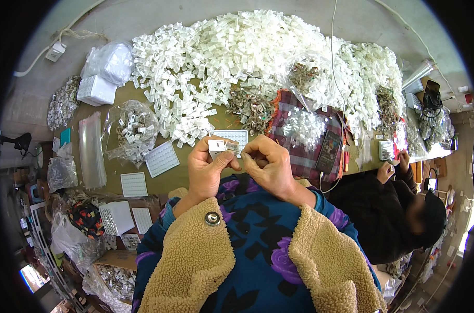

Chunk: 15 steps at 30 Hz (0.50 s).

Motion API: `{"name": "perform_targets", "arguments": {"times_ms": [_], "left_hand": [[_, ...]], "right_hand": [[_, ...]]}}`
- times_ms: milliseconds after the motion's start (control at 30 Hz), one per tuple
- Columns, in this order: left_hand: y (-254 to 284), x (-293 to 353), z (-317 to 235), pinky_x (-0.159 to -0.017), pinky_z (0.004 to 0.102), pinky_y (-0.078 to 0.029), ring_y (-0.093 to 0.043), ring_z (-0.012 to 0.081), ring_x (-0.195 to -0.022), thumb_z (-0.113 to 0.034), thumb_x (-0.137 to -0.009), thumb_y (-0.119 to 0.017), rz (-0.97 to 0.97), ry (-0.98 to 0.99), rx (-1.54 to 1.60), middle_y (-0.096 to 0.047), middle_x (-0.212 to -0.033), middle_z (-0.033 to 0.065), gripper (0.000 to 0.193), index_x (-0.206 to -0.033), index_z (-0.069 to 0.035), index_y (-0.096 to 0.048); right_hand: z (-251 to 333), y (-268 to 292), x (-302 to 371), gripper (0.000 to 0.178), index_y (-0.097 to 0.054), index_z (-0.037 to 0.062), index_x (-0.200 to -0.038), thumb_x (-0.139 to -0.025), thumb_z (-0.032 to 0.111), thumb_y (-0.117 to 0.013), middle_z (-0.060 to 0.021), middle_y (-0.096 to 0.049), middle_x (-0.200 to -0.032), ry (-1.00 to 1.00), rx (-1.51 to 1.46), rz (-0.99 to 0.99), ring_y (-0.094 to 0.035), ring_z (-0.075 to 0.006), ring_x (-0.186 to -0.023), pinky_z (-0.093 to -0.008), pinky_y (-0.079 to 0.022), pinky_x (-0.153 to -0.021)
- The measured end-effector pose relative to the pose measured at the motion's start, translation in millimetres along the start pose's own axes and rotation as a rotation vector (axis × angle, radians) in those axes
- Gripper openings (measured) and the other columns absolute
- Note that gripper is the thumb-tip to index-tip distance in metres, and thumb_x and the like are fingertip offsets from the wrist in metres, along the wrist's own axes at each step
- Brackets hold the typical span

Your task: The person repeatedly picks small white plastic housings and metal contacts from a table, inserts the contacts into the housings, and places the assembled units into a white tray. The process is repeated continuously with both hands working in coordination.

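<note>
My left hand holds a small white plastic housing between thumb and fingers, close in front of my chest. My right hand pinches a small metal clip against that housing; the two hands touch. Just beyond them a white perforated tray lies on the table. A huge heap of white plastic housings covers the far side of the table, with a pile of metal clips at its near edge.
More white trays and clear bags of parts lie at my left. A plaid cloth with a dark phone sits to the right. Another person in black works at the right end. Boxes and bags crowd the lower left.
</note>
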<state>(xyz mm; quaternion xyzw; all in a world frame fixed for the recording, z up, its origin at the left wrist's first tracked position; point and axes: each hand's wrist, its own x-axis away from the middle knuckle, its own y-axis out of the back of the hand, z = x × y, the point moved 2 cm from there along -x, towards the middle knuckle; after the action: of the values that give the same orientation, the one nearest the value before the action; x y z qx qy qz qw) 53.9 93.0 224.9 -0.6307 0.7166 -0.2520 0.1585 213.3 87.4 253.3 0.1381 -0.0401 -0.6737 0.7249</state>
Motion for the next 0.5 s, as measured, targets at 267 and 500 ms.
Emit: {"name": "perform_targets", "arguments": {"times_ms": [267,500], "left_hand": [[-1.7,5.1,-2.3,-0.065,0.0294,-0.058,-0.064,0.016,-0.073,0.001,-0.088,-0.067,0.032,-0.055,-0.103,-0.066,-0.097,0.0124,0.017,-0.103,0.001,-0.057],[-3.6,6.1,-3.0,-0.066,0.0301,-0.058,-0.065,0.0175,-0.073,0.002,-0.088,-0.066,0.09,-0.118,-0.064,-0.064,-0.104,0.016,0.017,-0.102,0.002,-0.057]], "right_hand": [[1.7,-0.1,4.1,0.007,-0.062,0.0002,-0.087,-0.082,-0.002,-0.068,-0.0037,-0.055,-0.076,0.199,0.126,-0.068,-0.048,-0.0088,-0.056,-0.0237,-0.038,-0.048],[-12.0,0.5,4.1,0.01,-0.063,-0.0001,-0.088,-0.091,0.009,-0.065,0.0026,-0.054,-0.069,-0.456,-0.503,0.163,-0.042,-0.0037,-0.052,-0.0207,-0.03,-0.045]]}}
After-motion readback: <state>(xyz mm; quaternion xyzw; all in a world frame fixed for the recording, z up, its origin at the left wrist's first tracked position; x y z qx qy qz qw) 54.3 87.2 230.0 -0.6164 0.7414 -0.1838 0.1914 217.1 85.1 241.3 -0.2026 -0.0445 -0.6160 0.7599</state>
